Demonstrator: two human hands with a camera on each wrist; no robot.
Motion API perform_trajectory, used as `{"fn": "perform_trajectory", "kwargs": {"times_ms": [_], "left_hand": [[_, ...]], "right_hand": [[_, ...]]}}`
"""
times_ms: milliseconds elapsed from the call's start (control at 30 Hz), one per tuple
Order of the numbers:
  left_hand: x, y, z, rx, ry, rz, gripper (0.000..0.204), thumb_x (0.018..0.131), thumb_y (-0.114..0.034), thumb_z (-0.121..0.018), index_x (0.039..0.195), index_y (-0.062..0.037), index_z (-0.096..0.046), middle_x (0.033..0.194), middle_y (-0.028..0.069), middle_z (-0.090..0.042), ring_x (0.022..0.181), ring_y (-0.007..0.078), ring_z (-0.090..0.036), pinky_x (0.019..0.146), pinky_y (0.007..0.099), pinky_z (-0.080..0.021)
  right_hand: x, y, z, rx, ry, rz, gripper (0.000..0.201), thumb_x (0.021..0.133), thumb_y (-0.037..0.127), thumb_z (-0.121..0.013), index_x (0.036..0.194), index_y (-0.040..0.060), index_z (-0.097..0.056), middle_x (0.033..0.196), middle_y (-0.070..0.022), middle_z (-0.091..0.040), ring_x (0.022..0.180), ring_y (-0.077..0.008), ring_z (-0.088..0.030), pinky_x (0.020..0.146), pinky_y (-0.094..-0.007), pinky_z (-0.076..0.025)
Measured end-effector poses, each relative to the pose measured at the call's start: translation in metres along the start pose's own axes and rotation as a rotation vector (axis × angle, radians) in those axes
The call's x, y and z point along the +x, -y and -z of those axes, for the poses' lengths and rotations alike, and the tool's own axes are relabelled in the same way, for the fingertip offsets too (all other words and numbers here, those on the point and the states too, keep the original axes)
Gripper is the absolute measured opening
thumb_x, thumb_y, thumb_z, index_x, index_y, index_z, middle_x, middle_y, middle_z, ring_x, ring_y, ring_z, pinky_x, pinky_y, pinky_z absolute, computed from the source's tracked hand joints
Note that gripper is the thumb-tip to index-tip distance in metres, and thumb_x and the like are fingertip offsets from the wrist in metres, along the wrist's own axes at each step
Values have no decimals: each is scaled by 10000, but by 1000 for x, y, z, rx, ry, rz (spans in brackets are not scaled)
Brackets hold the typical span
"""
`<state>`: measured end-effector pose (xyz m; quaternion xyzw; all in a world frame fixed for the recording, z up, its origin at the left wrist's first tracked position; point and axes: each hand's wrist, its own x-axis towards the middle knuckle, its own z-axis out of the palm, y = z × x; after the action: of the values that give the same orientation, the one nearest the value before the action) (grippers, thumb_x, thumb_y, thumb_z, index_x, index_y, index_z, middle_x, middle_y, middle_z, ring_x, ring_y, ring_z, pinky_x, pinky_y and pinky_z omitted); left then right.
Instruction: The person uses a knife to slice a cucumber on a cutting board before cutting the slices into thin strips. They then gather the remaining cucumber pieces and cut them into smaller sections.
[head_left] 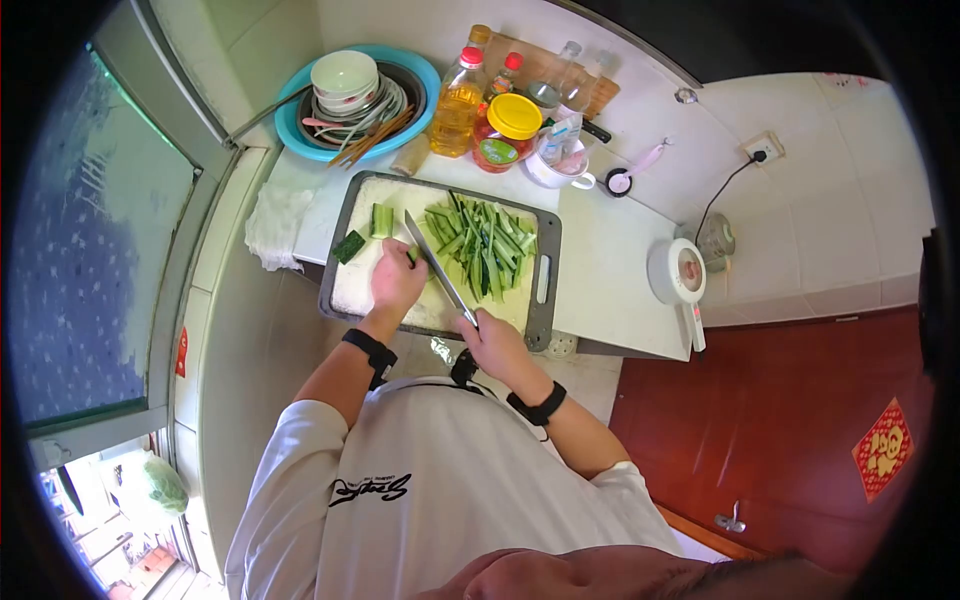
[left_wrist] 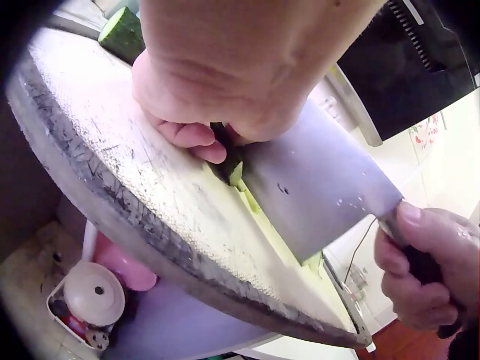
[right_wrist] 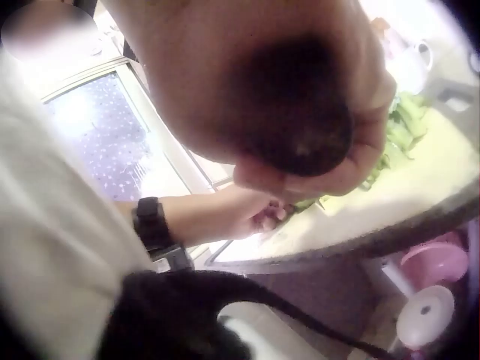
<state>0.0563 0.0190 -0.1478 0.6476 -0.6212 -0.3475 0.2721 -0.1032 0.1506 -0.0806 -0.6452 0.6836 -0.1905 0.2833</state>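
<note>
My left hand (head_left: 398, 278) holds a piece of cucumber (left_wrist: 227, 166) down on the cutting board (head_left: 352, 292), fingers bent over its dark green skin. The right hand (head_left: 497, 345) grips the dark handle of a cleaver (left_wrist: 322, 187). Its broad blade stands on edge right beside the left fingers and the cucumber. Right of the blade lies a heap of cucumber strips (head_left: 487, 245). Two larger cucumber chunks, one pale side up (head_left: 382, 221) and one skin side up (head_left: 349, 246), lie at the board's left. In the right wrist view the handle's round end (right_wrist: 300, 135) hides most of the blade.
Behind the board stand a blue basin (head_left: 290, 125) of bowls and chopsticks, an oil bottle (head_left: 455, 115), a yellow-lidded jar (head_left: 515, 117) and a white cup (head_left: 550, 175). A white cloth (head_left: 275, 225) hangs at the counter's left edge. A small white pot (head_left: 672, 270) sits at the right end.
</note>
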Motion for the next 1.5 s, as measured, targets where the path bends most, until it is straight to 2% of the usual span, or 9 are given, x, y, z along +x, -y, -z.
{"fn": "perform_trajectory", "kwargs": {"times_ms": [67,267,467,700,900,1167,1400,1500], "left_hand": [[0,-4,0,15,12,-6,382,822,-223,-665,1087,-40,-457,730,109,-641,727,335,-648,679,448,-501],[2,-7,4,40,62,41,379,832,-231,-652,1088,-36,-451,796,148,-663,790,362,-656,713,465,-502],[4,-6,5,33,80,28,383,830,-230,-647,1088,-24,-452,860,199,-663,836,395,-655,745,473,-505],[4,-10,9,65,99,53,382,828,-225,-640,1094,-24,-453,866,198,-667,848,391,-657,751,474,-504],[5,-3,7,25,80,-24,358,834,-206,-637,1088,-31,-456,788,143,-642,786,367,-648,714,469,-502],[3,3,0,-32,-22,-104,314,847,-181,-635,1064,-34,-462,755,124,-613,735,350,-629,679,461,-490],[0,9,6,4,22,-74,289,849,-185,-650,1056,-67,-486,662,96,-595,679,340,-621,637,460,-479],[6,10,4,-48,-12,-123,272,854,-200,-658,1050,-83,-511,627,81,-587,650,330,-617,616,465,-469]], "right_hand": [[-15,4,8,-48,62,-50,410,982,375,-496,843,-9,-540,704,-247,-622,667,-436,-618,616,-511,-484],[-34,6,19,-85,94,-100,368,980,343,-522,855,-3,-539,703,-241,-613,676,-441,-606,598,-498,-469],[-37,11,25,-30,96,-99,378,982,349,-521,847,-4,-530,696,-241,-605,667,-440,-600,589,-499,-460],[-28,1,20,1,95,-58,382,982,350,-523,832,-1,-534,694,-234,-599,668,-440,-595,598,-497,-453],[20,2,-3,-6,22,-57,425,981,382,-484,854,-17,-559,705,-254,-619,669,-443,-612,620,-516,-478],[41,10,-5,35,25,-119,453,980,417,-461,910,-11,-593,750,-246,-642,713,-434,-627,654,-514,-487],[24,-5,-2,97,-27,-156,457,977,426,-466,892,-8,-580,745,-256,-633,732,-437,-627,668,-506,-482],[18,-7,-3,72,-61,-137,439,975,413,-480,872,-5,-567,718,-248,-625,706,-436,-623,648,-508,-481]]}}
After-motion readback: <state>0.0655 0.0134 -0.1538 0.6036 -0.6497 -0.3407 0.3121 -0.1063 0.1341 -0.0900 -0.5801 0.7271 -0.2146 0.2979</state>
